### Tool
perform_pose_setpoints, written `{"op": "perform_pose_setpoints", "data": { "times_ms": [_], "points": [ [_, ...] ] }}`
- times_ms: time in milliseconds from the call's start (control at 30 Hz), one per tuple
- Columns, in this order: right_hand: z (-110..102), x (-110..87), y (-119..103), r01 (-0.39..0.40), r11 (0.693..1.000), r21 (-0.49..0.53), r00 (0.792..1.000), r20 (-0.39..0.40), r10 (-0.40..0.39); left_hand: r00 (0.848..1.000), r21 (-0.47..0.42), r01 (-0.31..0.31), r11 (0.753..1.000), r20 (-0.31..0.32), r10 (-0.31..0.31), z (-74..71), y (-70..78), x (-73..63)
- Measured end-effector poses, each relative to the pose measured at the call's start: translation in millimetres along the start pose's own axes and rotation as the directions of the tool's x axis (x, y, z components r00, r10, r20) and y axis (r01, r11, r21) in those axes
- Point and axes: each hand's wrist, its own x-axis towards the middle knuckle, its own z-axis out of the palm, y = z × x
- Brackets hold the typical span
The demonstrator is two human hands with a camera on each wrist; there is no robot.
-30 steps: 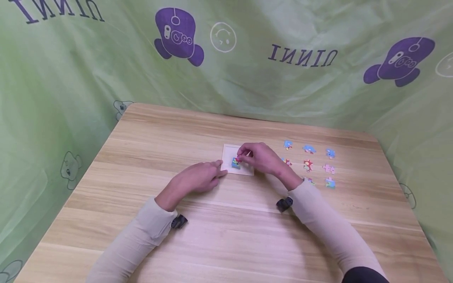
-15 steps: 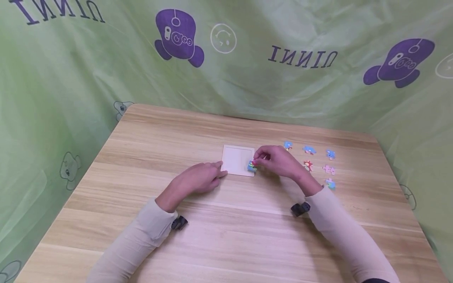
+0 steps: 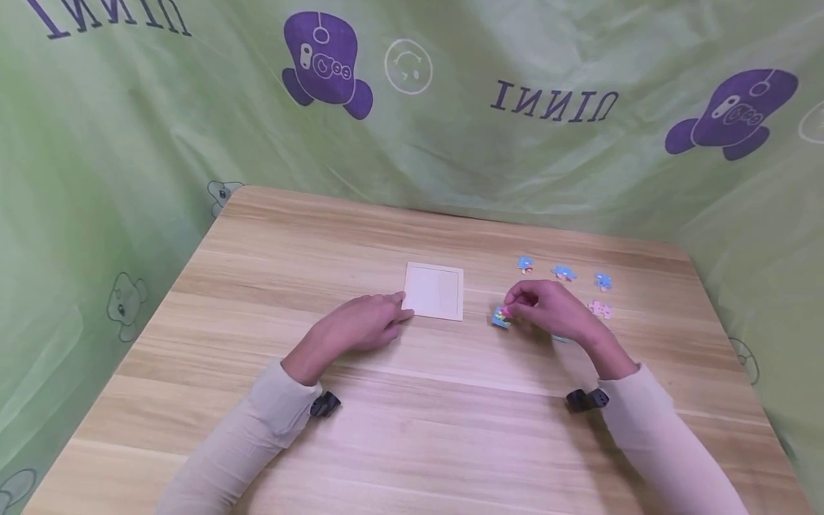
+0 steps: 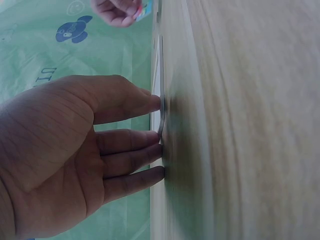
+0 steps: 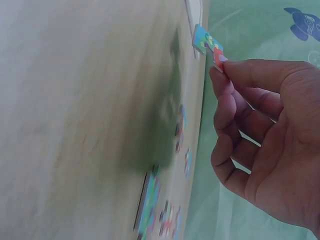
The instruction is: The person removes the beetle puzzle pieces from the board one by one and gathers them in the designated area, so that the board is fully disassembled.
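Observation:
A puzzle piece [image 3: 500, 317], blue and green with a red part, is pinched between the thumb and forefinger of my right hand [image 3: 552, 309], above the table right of the board. The right wrist view shows the held piece [image 5: 206, 41] by its red end, apart from the tabletop. My left hand [image 3: 360, 322] rests at the left edge of a pale square puzzle board [image 3: 433, 290]. In the left wrist view, the fairly straight fingertips [image 4: 155, 104] touch the board's edge and the table.
Several loose pieces lie at the right: a blue one [image 3: 525, 264], another blue one [image 3: 563, 273], a third [image 3: 603, 280] and a pink one [image 3: 600, 309]. My right hand covers others, seen in the right wrist view. A green curtain [image 3: 438, 157] hangs behind the wooden table [image 3: 412, 429].
My right hand has carried the puzzle piece rightward from over the board to the table beyond its right edge. The left hand has stayed at the board's left edge.

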Motion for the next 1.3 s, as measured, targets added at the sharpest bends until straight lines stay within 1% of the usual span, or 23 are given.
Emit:
{"op": "perform_pose_setpoints", "data": {
  "times_ms": [167, 333, 467, 667, 1000, 1300],
  "points": [
    [-8, -11.6, 10, 0.011, 1.000, 0.004, 1.000, 0.008, -0.011, 1.000, -0.004, 0.000, 1.000, -0.003, 0.000, -0.4, 0.5, -1.0],
    [-13, -16.7, 16, 0.016, 1.000, -0.004, 1.000, 0.006, -0.016, 1.000, -0.008, -0.008, 1.000, -0.018, 0.008, -0.9, 0.5, -1.9],
    [-14, -17.1, 18, 0.014, 1.000, 0.004, 1.000, 0.017, -0.014, 0.999, -0.003, -0.027, 1.000, -0.033, 0.027, -1.3, 0.2, -3.0],
    [-12, -16.6, 18, 0.000, 1.000, 0.000, 0.998, 0.055, 0.000, 0.999, -0.010, -0.022, 1.000, -0.031, 0.021, -1.2, 0.1, -3.5],
    [-8, -14.3, 20, -0.013, 0.998, -0.066, 0.999, 0.042, 0.016, 0.999, -0.012, -0.017, 1.000, -0.030, 0.017, -0.6, 0.1, -3.5],
    [-7, -14.5, 20, 0.006, 0.996, -0.093, 0.999, 0.035, -0.003, 0.999, -0.012, -0.019, 1.000, -0.030, 0.019, -0.5, -0.3, -2.8]
  ]
}}
